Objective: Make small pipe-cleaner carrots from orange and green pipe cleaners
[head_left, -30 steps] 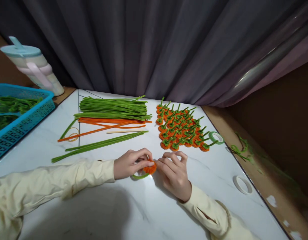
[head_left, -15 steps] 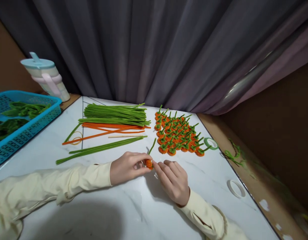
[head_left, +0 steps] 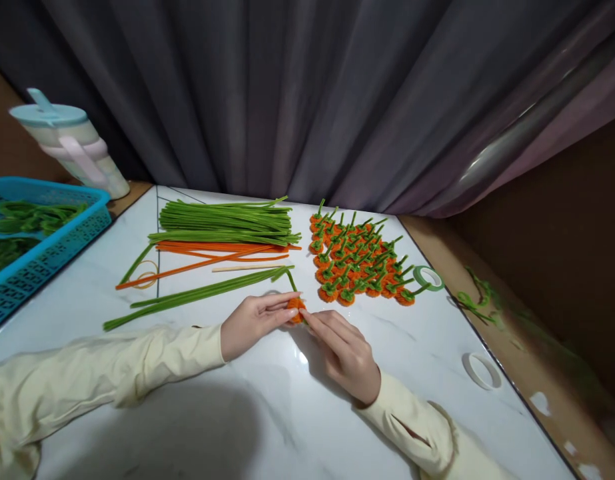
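My left hand (head_left: 254, 319) and my right hand (head_left: 344, 352) meet at the middle of the white table (head_left: 267, 413). Together their fingertips pinch a small orange pipe-cleaner coil (head_left: 296, 307) with a green stem (head_left: 288, 277) sticking up and back from it. Both hands are closed on this piece. Just beyond it lies a cluster of several finished orange coils with green stems (head_left: 360, 263). Left of the cluster lie a bundle of green pipe cleaners (head_left: 227, 223) and a few orange pipe cleaners (head_left: 212, 253).
A blue basket (head_left: 34, 250) holding green pieces stands at the left edge, with a lidded jug (head_left: 70, 143) behind it. A green tape roll (head_left: 430, 277) and a white tape roll (head_left: 481, 370) lie at the right. A dark curtain hangs behind.
The orange coil has been turned in my fingers; its green stem, curled under the hands a second ago, now points up and away. Both hands shifted slightly away from me.
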A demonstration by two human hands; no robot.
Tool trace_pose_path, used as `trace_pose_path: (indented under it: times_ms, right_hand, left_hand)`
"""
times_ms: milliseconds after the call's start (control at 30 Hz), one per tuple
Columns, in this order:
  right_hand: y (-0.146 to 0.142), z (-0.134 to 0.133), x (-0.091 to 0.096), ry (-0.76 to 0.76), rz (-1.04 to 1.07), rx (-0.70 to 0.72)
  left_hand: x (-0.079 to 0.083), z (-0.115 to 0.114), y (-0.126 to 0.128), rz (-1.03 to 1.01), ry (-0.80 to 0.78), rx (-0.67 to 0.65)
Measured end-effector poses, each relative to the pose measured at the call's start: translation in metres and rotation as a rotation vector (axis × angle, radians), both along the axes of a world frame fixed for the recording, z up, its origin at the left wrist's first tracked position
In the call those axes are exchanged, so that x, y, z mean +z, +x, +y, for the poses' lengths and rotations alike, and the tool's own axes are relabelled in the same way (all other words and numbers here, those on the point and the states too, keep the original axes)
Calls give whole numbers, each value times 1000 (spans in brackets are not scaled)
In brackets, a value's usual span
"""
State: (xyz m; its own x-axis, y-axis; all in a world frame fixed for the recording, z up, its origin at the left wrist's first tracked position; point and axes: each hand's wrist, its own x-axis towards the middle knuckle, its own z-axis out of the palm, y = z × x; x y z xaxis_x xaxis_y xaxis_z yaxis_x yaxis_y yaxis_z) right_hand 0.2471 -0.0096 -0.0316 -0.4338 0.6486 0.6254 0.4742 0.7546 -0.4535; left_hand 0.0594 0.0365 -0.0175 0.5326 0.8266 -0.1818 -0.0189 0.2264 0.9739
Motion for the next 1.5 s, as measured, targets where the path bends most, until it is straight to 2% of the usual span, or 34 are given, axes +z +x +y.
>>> trace_pose_path:
  times_ms: [200, 267, 367, 533, 733, 867, 967, 1267, 1367, 1500]
  right_hand:
    - [-8, -3, 8, -165, 199, -53]
    - [-10, -3, 12, -302, 259, -97]
    - [-13, -2, 16, -585, 362, -108]
    - [-15, 1, 20, -956, 595, 33]
    - [-7, 11, 18, -1240, 1000, 217]
    - [-3, 16, 18, -1465, 898, 318]
    - [-4, 15, 17, -1537, 794, 403]
    - [-1, 15, 6, -1692, 726, 507]
    - [-1, 16, 13, -1664, 651, 481]
    - [-2, 14, 30, -1554, 504, 394]
  left_hand:
    - [-4, -1, 2, 82, 70, -15]
    - [-5, -2, 3, 107, 97, -37]
    - [-7, -3, 4, 130, 153, -54]
    - [-8, -2, 5, 69, 149, -93]
    - [-4, -1, 6, 36, 104, -37]
    - [-6, -2, 7, 34, 151, -11]
    - [-8, -3, 6, 49, 259, -22]
    - [-6, -7, 0, 110, 681, -100]
    - [-7, -7, 0, 134, 750, -124]
    - [-9, -7, -1, 196, 744, -157]
